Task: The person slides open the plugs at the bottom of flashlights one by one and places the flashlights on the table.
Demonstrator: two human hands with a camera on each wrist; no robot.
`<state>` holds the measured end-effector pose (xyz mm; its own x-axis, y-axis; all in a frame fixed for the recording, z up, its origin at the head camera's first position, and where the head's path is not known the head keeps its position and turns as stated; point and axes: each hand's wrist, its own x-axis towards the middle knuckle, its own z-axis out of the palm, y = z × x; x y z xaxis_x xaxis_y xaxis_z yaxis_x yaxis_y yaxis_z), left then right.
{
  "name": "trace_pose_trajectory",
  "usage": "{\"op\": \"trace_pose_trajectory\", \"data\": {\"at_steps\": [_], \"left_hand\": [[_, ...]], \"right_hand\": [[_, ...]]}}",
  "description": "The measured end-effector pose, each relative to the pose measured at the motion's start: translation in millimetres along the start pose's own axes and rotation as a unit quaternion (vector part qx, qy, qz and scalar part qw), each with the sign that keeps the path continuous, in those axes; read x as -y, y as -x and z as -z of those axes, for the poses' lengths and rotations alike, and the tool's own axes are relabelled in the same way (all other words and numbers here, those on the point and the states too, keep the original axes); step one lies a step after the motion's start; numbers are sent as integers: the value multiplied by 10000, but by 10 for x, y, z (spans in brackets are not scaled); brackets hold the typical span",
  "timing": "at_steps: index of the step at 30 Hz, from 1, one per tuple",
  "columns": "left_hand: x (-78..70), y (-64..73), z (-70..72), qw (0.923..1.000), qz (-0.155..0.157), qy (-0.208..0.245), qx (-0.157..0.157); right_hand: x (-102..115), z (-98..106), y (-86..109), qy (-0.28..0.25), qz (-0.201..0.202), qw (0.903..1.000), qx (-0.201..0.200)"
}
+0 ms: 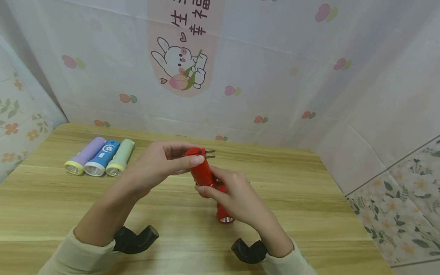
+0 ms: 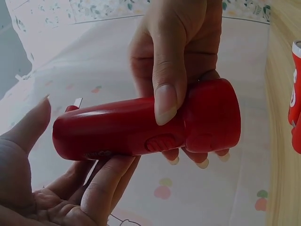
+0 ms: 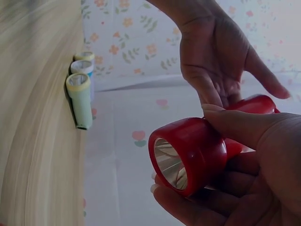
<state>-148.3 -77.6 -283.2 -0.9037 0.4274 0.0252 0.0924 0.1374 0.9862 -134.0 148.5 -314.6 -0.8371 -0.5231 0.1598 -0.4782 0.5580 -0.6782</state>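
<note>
A red flashlight (image 1: 201, 172) is held above the table, its tail tipped up and two metal prongs (image 1: 210, 154) sticking out of it. My right hand (image 1: 238, 193) grips it around the head end, with the thumb lying along the body in the left wrist view. At the tail is my left hand (image 1: 151, 164); its fingers (image 2: 106, 188) touch the underside while the thumb stands away from the body. The clear lens (image 3: 170, 165) shows in the right wrist view. Another red flashlight (image 1: 225, 214) is on the table, partly hidden behind my right hand.
Three flashlights lie side by side at the table's left: purple (image 1: 90, 151), blue (image 1: 107, 152) and light green (image 1: 123, 153). A printed curtain (image 1: 268, 76) hangs behind the wooden table (image 1: 292, 214). Patterned tiles (image 1: 405, 194) stand on the right.
</note>
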Motion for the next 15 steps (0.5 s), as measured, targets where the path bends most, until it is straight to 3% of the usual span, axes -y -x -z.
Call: {"op": "trace_pose_trajectory", "data": {"at_steps": [6,15], "left_hand": [[23,-16,-9,9999,80,41,-79],[40,-25,14,9994,45,-37,-354]], "right_hand": [[16,-32,-18,-182,-64,9998,-91],[90,-123,-12,-53,-527,9966,-635]]}}
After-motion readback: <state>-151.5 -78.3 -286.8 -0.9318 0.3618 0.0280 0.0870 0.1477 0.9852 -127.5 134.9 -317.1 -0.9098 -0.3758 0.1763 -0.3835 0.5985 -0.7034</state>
